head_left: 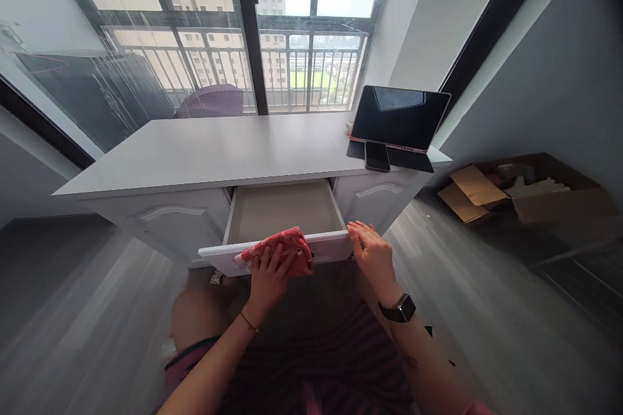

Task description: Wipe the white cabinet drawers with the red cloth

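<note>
Left hand flat, fingers pressing red cloth onto drawer front top edge; cloth long axis runs along edge. Right hand fingers extended, resting at drawer's right end, just beside cloth.

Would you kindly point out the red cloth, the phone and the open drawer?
red cloth point(285, 245): head view, middle of its upper fold.
phone point(376, 156): head view, centre of its screen.
open drawer point(282, 209): head view, bare floor inside.

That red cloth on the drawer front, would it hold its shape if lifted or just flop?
Probably flop: the red cloth lies bunched and folded under the left hand, draping over the drawer front. It looks light and soft, so unlikely to break or roll. Its textured surface suggests it would grip rather than slip.
</note>
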`<state>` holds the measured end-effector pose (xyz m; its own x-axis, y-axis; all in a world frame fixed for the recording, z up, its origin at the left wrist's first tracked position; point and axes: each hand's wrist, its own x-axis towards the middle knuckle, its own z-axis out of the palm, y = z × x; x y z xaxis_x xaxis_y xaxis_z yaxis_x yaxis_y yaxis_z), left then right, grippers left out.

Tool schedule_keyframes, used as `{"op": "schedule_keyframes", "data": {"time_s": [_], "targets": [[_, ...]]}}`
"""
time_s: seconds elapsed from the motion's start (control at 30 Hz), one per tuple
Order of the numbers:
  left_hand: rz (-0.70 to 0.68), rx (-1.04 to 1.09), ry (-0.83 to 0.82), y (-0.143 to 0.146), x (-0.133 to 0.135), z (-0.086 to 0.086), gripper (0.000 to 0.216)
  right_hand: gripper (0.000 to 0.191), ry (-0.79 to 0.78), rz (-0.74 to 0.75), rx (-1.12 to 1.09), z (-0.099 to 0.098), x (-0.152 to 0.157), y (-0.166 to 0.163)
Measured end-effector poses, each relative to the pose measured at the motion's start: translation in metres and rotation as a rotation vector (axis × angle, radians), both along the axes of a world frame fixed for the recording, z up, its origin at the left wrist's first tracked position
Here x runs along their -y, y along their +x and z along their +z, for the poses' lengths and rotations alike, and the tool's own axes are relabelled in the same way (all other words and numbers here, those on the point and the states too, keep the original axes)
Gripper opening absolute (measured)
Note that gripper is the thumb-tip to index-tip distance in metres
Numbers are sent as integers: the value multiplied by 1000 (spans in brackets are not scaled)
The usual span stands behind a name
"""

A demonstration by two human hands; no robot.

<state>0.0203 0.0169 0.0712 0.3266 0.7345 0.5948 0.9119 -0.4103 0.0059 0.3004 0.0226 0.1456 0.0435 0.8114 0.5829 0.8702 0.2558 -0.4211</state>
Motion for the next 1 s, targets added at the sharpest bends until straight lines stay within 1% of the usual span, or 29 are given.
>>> {"op": "schedule_keyframes", "data": {"time_s": [0.13,0.23,0.3,0.4,0.5,0.6,0.7,0.87,1.0], "targets": [[-112,-64,-2,37,0,13,49,39,-10,-2,-27,1,1,0],[-214,-117,-63,58,-1,23,59,41,-22,-8,-47,1,2,0],[-272,-137,-107,71,-2,29,60,42,-28,-13,-56,1,2,0],[-331,-134,-126,84,-3,37,59,45,-40,-2,-74,2,1,0],[-350,-126,-123,86,-4,40,59,45,-48,11,-91,4,1,0],[-343,-123,-124,75,-3,39,60,44,-50,11,-92,4,1,0],[-292,-118,-140,54,-1,36,64,42,-37,-5,-93,3,2,-1],[-190,-111,-113,7,3,30,67,38,15,-8,-69,2,2,-5],[-91,-93,-39,-37,7,18,60,35,61,-5,-13,5,8,-13]]}}
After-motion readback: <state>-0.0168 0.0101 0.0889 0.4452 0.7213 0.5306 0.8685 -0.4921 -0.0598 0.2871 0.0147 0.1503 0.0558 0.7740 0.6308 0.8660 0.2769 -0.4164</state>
